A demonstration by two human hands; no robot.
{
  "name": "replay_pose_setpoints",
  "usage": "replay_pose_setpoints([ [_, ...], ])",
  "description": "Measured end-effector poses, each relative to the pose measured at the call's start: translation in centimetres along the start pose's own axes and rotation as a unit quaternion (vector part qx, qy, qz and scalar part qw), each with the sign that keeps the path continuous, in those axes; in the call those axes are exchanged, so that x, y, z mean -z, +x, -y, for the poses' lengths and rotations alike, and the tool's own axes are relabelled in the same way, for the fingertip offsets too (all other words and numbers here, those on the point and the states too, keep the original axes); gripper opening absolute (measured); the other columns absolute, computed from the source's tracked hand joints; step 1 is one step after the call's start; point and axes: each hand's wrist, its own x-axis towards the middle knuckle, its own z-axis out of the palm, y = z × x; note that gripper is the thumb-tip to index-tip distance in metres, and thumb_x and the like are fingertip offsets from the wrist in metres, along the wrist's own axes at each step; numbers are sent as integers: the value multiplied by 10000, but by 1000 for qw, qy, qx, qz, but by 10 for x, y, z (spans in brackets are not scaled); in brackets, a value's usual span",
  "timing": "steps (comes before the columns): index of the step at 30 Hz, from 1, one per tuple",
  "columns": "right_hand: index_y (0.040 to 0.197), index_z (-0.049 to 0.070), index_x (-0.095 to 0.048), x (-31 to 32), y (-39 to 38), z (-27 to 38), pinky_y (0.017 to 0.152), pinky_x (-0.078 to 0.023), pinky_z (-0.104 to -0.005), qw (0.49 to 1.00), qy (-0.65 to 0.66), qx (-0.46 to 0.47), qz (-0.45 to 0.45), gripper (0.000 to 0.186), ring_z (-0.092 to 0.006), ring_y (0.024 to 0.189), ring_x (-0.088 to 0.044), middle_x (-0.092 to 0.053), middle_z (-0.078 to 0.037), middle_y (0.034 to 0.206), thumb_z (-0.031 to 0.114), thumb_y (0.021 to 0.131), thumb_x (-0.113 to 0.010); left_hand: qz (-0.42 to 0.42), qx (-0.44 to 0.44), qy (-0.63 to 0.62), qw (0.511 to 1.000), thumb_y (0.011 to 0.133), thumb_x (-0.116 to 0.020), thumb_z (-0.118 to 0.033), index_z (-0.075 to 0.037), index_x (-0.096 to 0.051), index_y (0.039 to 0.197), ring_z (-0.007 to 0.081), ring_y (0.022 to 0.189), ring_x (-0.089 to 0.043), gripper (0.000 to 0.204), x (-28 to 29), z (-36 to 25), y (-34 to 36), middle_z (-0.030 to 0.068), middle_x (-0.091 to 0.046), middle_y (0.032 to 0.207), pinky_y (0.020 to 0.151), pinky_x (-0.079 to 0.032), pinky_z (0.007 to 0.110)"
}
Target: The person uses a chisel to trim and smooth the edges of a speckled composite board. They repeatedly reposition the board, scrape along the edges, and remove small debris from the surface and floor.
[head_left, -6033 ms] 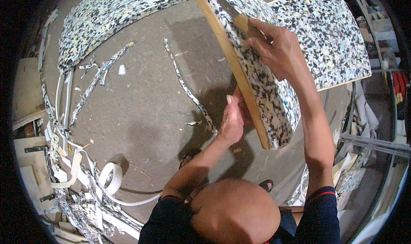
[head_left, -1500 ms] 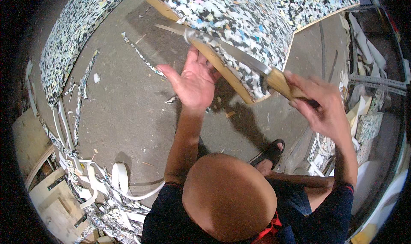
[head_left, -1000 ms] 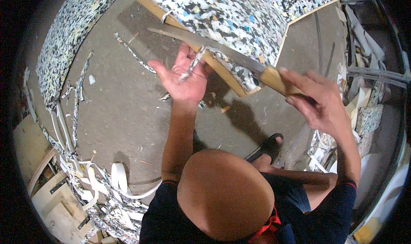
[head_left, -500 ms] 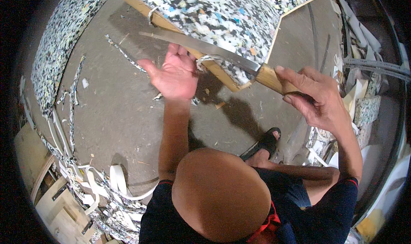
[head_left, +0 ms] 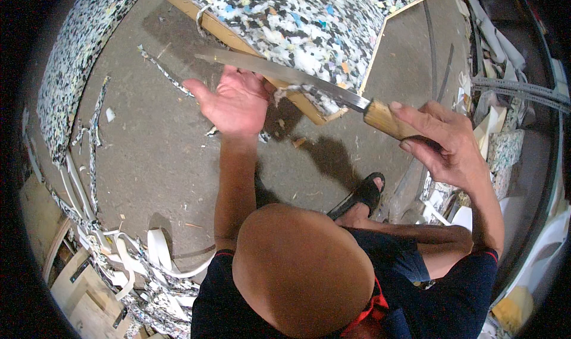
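My right hand [head_left: 449, 142] is wrapped round the wooden handle of a long-bladed knife [head_left: 389, 117]. Its blade lies across the near edge of a speckled foam sheet [head_left: 303, 26], tip pointing left. Beneath the foam runs a light wooden board edge [head_left: 300, 104], with a thin trimmed foam strip [head_left: 318, 94] hanging over it by the blade. My left hand [head_left: 238, 107] is palm up with the thumb spread. Its fingers reach under the board edge, and the fingertips are partly hidden by the blade and board.
Another speckled foam piece [head_left: 77, 59] stands at the far left. Foam scraps [head_left: 95, 125] lie on the concrete floor [head_left: 160, 160]. White strips and shreds [head_left: 157, 250] are heaped at the lower left beside a wooden board [head_left: 89, 291]. More offcuts [head_left: 505, 148] pile up on the right, near my sandalled foot [head_left: 366, 196].
The knife has drawn slightly right and down along the foam edge with my right hand. My left hand and the foam sheet appear shifted a little left in the view.
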Motion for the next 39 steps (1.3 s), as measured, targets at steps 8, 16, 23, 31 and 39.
replay_pose_setpoints([
  [8, 1402, 172, -633, 11, -22, 11, 587, -450, -411, 999, -2, -46, 28, 639, -328, 643, -579, -589, -138, 785, 55, 796, -801, 23, 31, -84, 996, 774, -326, -990, -54, -386, 1557, 329, 1450, -414, 1222, 14, -5, -1, 116, -468, 1574, 1190, -293, 551],
  [16, 1399, 177, -636, 5, -19, 9, 596, -465, -411, 999, -22, -35, 30, 652, -329, 647, -589, -612, -136, 796, 44, 784, -806, 60, 20, -43, 997, 866, -230, -924, -61, -394, 1562, 346, 1464, -387, 1121, 12, -5, -1, 126, -446, 1588, 1215, -259, 546],
  [23, 1391, 201, -646, 4, -26, 15, 580, -470, -400, 999, -34, -42, 5, 668, -317, 637, -597, -613, -130, 797, 39, 768, -823, 34, 7, 3, 999, 896, -231, -901, -64, -474, 1504, 349, 1438, -411, 1063, 8, -1, 2, 124, -480, 1561, 1192, -292, 529],
  [31, 1389, 212, -647, 2, -33, 16, 577, -482, -397, 997, -58, -41, 9, 676, -302, 643, -609, -618, -119, 800, 41, 761, -833, 22, 6, -5, 1000, 882, -191, -919, -31, -479, 1476, 333, 1376, -471, 1106, -1, -2, 1, 112, -546, 1476, 1177, -330, 509],
  [39, 1394, 189, -631, -3, -41, -1, 591, -465, -371, 997, -58, -41, 10, 713, -287, 666, -593, -598, -113, 800, 2, 738, -838, 58, 41, -44, 997, 847, -183, -954, -5, -552, 1405, 328, 1356, -494, 1161, 5, -5, 2, 146, -618, 1374, 1173, -335, 518],
])
